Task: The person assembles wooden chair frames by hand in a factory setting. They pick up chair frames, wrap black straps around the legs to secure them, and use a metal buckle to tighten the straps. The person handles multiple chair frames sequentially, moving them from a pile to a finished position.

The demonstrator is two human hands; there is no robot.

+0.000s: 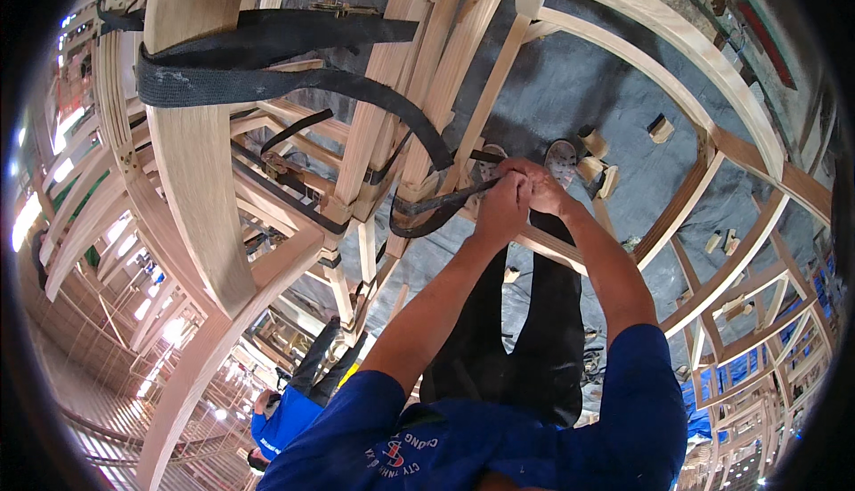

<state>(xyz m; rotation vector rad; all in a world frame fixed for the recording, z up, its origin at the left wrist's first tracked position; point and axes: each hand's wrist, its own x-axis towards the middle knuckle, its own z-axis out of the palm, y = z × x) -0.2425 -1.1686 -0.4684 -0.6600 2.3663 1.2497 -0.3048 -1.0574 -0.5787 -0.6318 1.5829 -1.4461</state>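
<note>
A grey floor (570, 90) spreads beneath the work, with small wood blocks (661, 129) scattered on it near the person's shoes (561, 159). The room around is crowded with bare timber frames: slatted ones (757, 375) at the lower right, and bright lights beyond the pieces on the left. Another person (289, 420) in a blue shirt is at the lower left.

The left hand (506, 206) and the right hand (545, 190) are closed together, gripping a black strap (445, 202) that loops out to their left, beside the upright timbers (441, 90); the exact finger hold is hidden. A wooden rail (552, 249) runs just below them. A curved frame (663, 23) bounds the right side, leaving open floor between it and the timbers. A broad post (196, 170) closes off the left.
</note>
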